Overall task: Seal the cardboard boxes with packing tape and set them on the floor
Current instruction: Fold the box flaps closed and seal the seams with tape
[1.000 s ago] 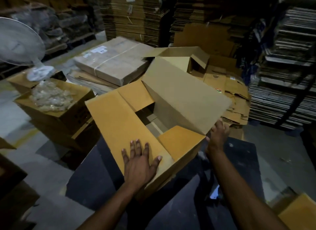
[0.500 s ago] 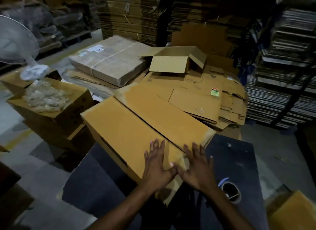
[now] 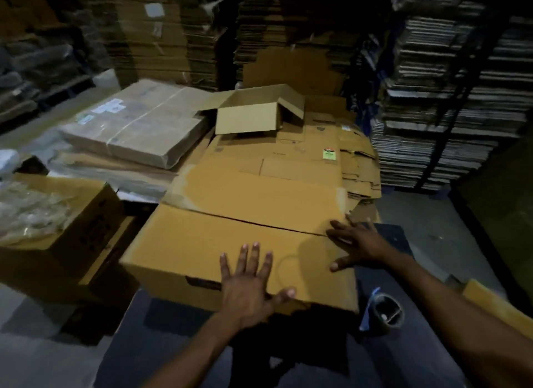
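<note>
Tan rectangular cardboard box (image 3: 242, 243) on dark table, flaps closed | seam runs left-right | left hand (image 3: 251, 283), right hand (image 3: 357, 243) flat, fingers spread | brown packing-tape roll (image 3: 385, 311) just right of box, right hand nearer

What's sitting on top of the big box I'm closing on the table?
Only both hands: the left hand lies flat on the near flap, the right hand at the seam's right end of the cardboard box. No tape shows on the seam. Its inside is covered.
</note>
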